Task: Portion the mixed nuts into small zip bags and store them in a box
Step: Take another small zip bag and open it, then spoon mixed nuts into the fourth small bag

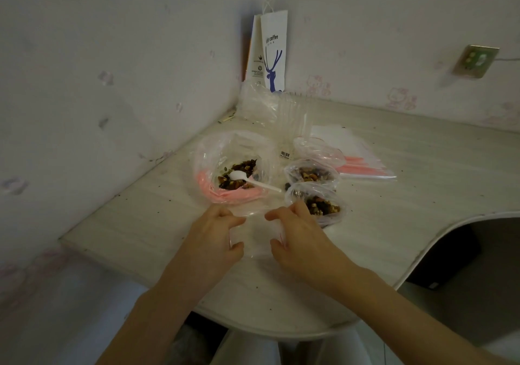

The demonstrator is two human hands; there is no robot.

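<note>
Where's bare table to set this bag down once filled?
Right of the two filled bags, toward the table's curved edge, is bare. So is the strip left of the big bag, by the wall. Crowded: between big bag, filled bags and zip-bag stack, and where the left hand and right hand hold the empty bag.

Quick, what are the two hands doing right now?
Left hand: pinching the left edge of the empty clear zip bag.
Right hand: pinching the same bag's right edge.
</note>
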